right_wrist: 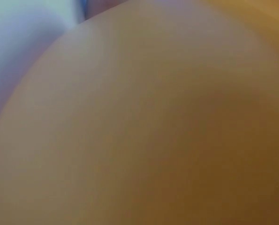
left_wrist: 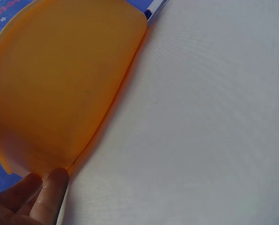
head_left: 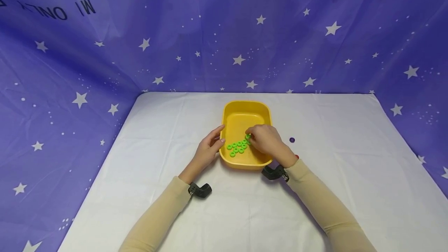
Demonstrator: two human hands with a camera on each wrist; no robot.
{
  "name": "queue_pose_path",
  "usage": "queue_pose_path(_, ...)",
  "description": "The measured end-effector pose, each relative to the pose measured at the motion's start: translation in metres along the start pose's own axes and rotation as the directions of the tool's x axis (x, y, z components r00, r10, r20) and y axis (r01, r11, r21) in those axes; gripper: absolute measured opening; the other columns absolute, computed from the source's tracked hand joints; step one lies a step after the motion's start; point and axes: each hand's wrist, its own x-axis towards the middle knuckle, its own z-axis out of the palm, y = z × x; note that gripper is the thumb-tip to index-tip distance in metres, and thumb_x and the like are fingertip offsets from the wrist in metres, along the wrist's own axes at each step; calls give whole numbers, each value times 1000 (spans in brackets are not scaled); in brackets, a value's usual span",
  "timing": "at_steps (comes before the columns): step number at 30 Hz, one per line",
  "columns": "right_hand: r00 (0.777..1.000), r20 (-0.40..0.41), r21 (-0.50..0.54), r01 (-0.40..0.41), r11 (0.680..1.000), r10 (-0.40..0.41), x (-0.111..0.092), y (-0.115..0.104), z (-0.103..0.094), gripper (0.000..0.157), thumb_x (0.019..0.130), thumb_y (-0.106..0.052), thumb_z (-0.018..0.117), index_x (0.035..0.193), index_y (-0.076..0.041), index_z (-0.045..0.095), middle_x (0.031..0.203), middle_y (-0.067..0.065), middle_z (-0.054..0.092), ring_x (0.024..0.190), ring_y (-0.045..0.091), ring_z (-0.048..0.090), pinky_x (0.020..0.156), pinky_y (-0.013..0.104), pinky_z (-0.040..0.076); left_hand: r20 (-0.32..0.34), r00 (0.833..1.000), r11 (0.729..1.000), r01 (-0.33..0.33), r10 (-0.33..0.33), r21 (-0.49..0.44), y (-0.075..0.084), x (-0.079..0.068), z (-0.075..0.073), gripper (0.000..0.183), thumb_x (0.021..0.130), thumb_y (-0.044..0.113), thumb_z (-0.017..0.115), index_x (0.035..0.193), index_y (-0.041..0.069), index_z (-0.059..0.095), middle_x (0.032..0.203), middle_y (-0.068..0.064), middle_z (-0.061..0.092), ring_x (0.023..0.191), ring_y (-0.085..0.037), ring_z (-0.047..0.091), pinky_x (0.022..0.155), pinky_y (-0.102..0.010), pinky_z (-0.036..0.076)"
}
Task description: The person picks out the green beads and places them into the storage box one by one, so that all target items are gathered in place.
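A yellow plastic tub point(head_left: 245, 119) stands on the white table. Several small green ring-shaped beads point(head_left: 236, 150) lie in its near half, most in slanting rows. My right hand point(head_left: 266, 139) reaches over the right wall, fingers bent down, pinching a green bead point(head_left: 247, 137) at the end of the rows. Against the tub's left side rests my left hand point(head_left: 207, 147), its index finger and thumb at the rim. In the left wrist view, its fingertips point(left_wrist: 57, 180) touch the tub's outer wall point(left_wrist: 69, 84). A blurred yellow-brown surface point(right_wrist: 139, 122) fills most of the right wrist view.
Right of the tub lies a purple ring-shaped bead point(head_left: 292, 140). A small red piece point(head_left: 296, 156) shows partly behind the right wrist. Black wrist cameras point(head_left: 201, 190) sit below both hands. Purple star-printed cloth point(head_left: 206, 30) rises behind the white table point(head_left: 350, 189).
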Motion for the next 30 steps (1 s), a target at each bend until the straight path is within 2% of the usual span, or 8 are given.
queue_pose_path(5, 1000, -4, -2, 1, 1000, -1, -1, -2, -1, 22, 90, -9, 68, 109, -7, 79, 91, 7, 76, 68, 17, 57, 63, 32, 53, -4, 1000, 1000, 10, -11, -9, 0, 0, 0, 52, 104, 19, 57, 155, 23, 46, 152, -17, 52, 128, -35, 61, 92, -37, 62)
queue_pose_path(11, 1000, -11, -13, 3, 1000, -3, -1, -2, 0, 22, 90, -8, 69, 109, -8, 79, 95, 7, 78, 67, 17, 57, 64, 33, 55, 12, 1000, 1000, 3, -3, -12, 2, -1, -1, 53, 104, 18, 56, 156, 17, 43, 153, -19, 50, 129, -38, 60, 95, -43, 62)
queue_pose_path(16, 1000, -20, -20, 7, 1000, -7, -1, -1, 1, 18, 90, -11, 73, 107, -9, 80, 90, 6, 77, 67, 16, 58, 64, 33, 56, 12, 1000, 1000, 16, -15, -4, 4, -1, 0, 54, 105, 16, 55, 157, 14, 41, 153, -21, 49, 130, -38, 59, 96, -46, 61)
queue_pose_path(20, 1000, -25, -23, 11, 1000, -12, -1, -1, 1, 18, 90, -12, 73, 106, -9, 80, 86, 6, 76, 66, 16, 57, 61, 32, 54, 20, 999, 1000, 30, -30, -4, 17, -5, 1, 54, 105, 12, 52, 157, 9, 39, 155, -25, 46, 132, -41, 56, 98, -48, 60)
queue_pose_path(25, 1000, -20, -17, -1, 1000, 1, -1, -1, 1, 18, 91, -14, 74, 107, -9, 80, 84, 5, 74, 66, 16, 56, 62, 31, 53, 23, 1000, 1000, 13, -13, -4, 33, -12, 1, 53, 105, 11, 51, 157, 4, 38, 154, -28, 45, 131, -44, 56, 97, -44, 61)
queue_pose_path(30, 1000, -25, -5, -11, 1000, 11, -2, -2, 1, 18, 90, -14, 75, 107, -8, 79, 84, 5, 73, 68, 17, 57, 62, 32, 53, 14, 1000, 1000, 10, -10, 8, 23, -8, 2, 53, 106, 12, 51, 157, 7, 39, 154, -25, 46, 131, -42, 57, 97, -46, 60)
